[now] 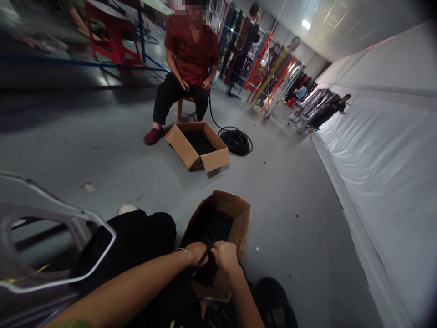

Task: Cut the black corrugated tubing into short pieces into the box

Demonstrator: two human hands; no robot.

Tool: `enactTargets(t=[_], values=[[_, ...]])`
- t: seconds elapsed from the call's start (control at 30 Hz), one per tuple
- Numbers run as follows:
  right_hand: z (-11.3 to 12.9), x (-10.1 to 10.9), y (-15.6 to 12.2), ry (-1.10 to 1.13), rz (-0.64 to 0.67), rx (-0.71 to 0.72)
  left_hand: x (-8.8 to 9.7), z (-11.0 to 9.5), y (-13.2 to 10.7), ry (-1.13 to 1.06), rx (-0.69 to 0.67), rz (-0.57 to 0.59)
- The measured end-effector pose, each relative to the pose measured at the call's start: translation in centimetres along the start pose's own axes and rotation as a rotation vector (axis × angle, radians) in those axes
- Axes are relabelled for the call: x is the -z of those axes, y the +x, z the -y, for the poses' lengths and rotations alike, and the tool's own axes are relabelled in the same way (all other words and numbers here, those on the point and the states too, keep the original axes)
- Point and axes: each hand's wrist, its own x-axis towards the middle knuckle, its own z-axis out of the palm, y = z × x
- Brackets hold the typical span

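An open cardboard box stands on the floor in front of my knees, with a heap of small black pieces inside. Both hands are over this box. A thin black tube-like piece slants across the fingers of my left hand, which is closed on it. Close beside it, my right hand is curled shut near the piece's upper end. Its fingertips are hidden, so what they grip cannot be made out.
Across from me a seated person holds a black cord. A second cardboard box of black pieces and a coiled black hose lie at their feet. A white-edged chair is at left; white sheeting hangs right.
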Motion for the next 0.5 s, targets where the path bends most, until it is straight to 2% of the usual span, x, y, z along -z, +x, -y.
enactTargets(t=[0.1,0.3,0.4,0.5], values=[[-0.1,-0.5,0.0,0.002,0.002,-0.022,0.1,-0.5,-0.3,0.105,0.132,0.056],[0.3,-0.8,0.0,0.022,0.03,-0.08,0.5,-0.6,-1.1,0.149,0.084,0.059],[0.5,-0.5,-0.3,0.046,0.022,-0.123,0.5,-0.2,-1.2,0.132,0.05,0.06],[0.7,0.0,-0.6,0.065,0.01,-0.101,0.5,-0.1,-1.2,0.166,0.009,0.045]])
